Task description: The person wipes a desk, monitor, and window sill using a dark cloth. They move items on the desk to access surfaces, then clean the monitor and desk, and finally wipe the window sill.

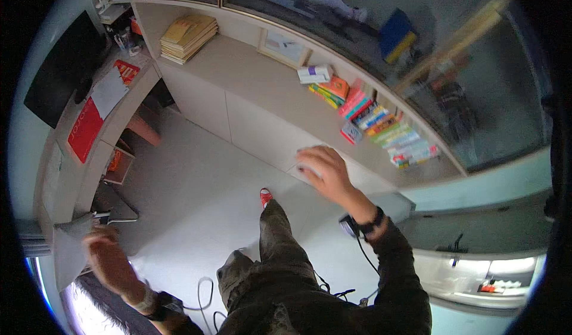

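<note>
Fingers [314, 154] on the right hand [331, 177] curl, thumb [312, 178] apart; books [387, 127] sit past them, rightward. Left hand [111, 263] blurs: can't tell its grip.

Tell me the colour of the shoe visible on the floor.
Mostly red; the shoe shows best in the head view.

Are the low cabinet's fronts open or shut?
Shut where visible: the cabinet fronts lie flush, with a thin seam between them; the right hand hides a part.

light dim | white glare lower left | left fingers [100, 237] blurred | edges bowed, corners black
</note>
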`<state>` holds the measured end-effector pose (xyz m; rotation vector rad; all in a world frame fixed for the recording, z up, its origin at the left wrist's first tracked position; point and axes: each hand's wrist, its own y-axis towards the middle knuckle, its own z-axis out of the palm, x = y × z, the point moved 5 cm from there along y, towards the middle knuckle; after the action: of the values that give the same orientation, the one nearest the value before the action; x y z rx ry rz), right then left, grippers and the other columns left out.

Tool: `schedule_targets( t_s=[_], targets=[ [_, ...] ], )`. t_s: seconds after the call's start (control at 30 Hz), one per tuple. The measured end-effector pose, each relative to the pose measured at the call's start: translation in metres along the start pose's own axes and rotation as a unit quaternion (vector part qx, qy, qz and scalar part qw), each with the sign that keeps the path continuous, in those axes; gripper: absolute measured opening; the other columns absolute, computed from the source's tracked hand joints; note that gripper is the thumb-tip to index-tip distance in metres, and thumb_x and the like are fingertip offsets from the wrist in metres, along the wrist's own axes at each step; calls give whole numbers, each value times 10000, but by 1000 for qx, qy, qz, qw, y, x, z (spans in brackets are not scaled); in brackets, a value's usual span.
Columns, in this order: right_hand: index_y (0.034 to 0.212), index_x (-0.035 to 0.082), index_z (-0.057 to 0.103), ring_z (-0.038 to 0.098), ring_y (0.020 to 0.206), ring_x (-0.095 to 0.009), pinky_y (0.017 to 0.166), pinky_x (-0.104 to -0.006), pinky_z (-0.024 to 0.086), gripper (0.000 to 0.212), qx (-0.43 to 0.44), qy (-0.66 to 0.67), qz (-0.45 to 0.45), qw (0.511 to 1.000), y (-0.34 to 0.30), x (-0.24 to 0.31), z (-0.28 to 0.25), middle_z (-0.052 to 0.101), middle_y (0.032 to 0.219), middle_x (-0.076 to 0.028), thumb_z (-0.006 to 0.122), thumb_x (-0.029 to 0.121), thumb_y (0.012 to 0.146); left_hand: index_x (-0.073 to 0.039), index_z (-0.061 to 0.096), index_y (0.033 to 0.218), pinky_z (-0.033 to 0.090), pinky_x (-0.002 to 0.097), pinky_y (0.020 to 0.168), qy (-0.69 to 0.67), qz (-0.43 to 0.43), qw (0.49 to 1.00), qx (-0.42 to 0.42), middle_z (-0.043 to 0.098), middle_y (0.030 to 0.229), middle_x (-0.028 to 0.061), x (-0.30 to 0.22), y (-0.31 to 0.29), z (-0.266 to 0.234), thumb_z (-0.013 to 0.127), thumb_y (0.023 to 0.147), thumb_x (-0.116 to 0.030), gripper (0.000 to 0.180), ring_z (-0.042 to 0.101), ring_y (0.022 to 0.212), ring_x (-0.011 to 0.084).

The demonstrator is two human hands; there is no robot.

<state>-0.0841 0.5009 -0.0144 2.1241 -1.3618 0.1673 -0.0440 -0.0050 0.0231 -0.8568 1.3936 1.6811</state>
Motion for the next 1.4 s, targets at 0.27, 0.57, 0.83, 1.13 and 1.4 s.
schedule_targets(
  t_s=[0.27, 0.57, 0.83, 1.13, 1.4],
  targets=[
    [1150, 17, 645, 664, 1014, -329, 848, -427, 519, 238, -41, -209, 248, 945, 100, -389, 49, 696, 1075, -161, 604, 53, 918, 3, 586, 972, 454, 321, 819, 122, -330, 931, -98, 595, 923, 90, 119, 9, 128, 504, 1009, -131, 162, 568, 855, 172],
    [1206, 1, 601, 641, 1055, -341, 892, -432, 496, 304, 172, -132, 380, 899, 87, -458, 56, 669, 1124, -182, 616, 37, 905, 27, 652, 987, 488, 302, 787, 184, -380, 898, -123, 676, 866, 90, 167, 32, 132, 521, 1008, -97, 182, 644, 815, 168],
    [1255, -14, 562, 620, 1090, -351, 930, -435, 476, 370, 216, -84, 369, 900, 71, -432, 43, 646, 1168, -201, 626, 23, 893, 32, 621, 1091, 529, 339, 912, 54, -412, 905, -88, 683, 1048, 109, 166, 14, 133, 517, 1023, -82, 169, 663, 979, 186],
    [1311, -30, 518, 598, 1131, -363, 974, -439, 454, 450, 121, -81, 297, 944, 44, -399, 41, 619, 1218, -222, 638, 7, 879, 1, 638, 1116, 515, 313, 896, 52, -425, 900, -84, 691, 994, 76, 177, -9, 130, 512, 1030, -109, 188, 656, 958, 157],
    [1318, 48, 521, 536, 1192, -367, 1006, -426, 442, 521, 210, 124, 140, 960, 118, -139, 144, 565, 1265, -202, 675, -6, 823, 16, 538, 1348, 480, 342, 971, -12, -410, 909, -75, 637, 1253, 121, 184, -4, 91, 514, 1036, -194, 377, 591, 1173, 198]
  ],
)
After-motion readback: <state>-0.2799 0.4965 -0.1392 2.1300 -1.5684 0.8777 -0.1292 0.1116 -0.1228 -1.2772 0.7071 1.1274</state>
